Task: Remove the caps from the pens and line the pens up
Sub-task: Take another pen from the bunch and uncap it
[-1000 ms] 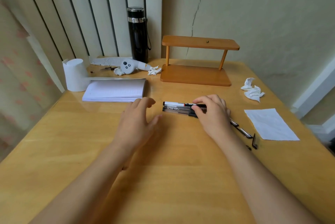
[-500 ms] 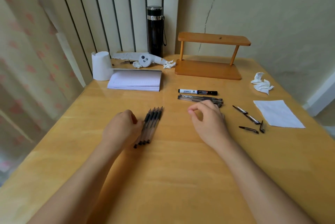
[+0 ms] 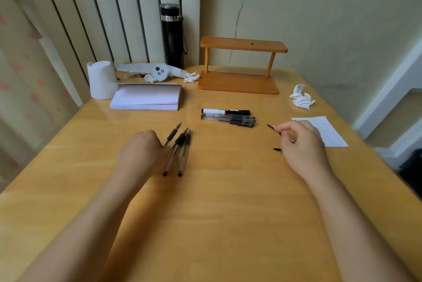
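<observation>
left hand [image 3: 141, 153] curls round one uncapped pen [image 3: 174, 134] (more pens [image 3: 183, 156] lie just beside). right hand [image 3: 302, 144] pinches a cap [image 3: 274, 128].

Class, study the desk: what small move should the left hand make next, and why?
Probably nudge the splayed pen against the other uncapped pens: it angles away from them beside the left hand, so the row is not yet even. The right hand is busy pinching a pen cap.
</observation>
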